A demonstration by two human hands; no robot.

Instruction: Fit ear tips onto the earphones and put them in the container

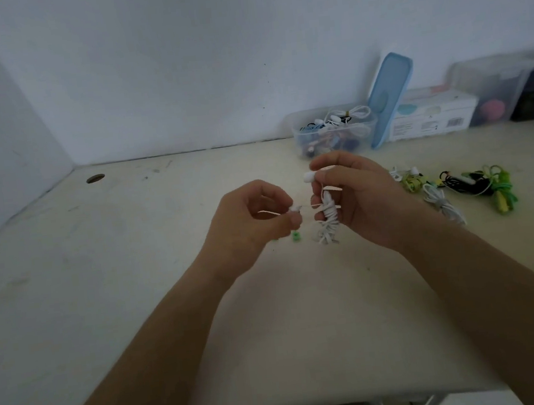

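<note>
1. Right hand [357, 199] grips a coiled white earphone cable bundle [327, 220] – one white earbud [308, 176] sticks out above.
2. Left hand [254, 220] pinches the second earbud [294, 208].
3. Clear plastic container [334, 131] sits at the cream table's [132, 249] far edge.

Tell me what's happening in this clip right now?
A person is working on a white earphone bundle. The right hand holds the coiled cable with one earbud sticking out on top, while the left hand pinches the other earbud. A clear container at the back already holds earphones; more bundles wait on the table.
</note>
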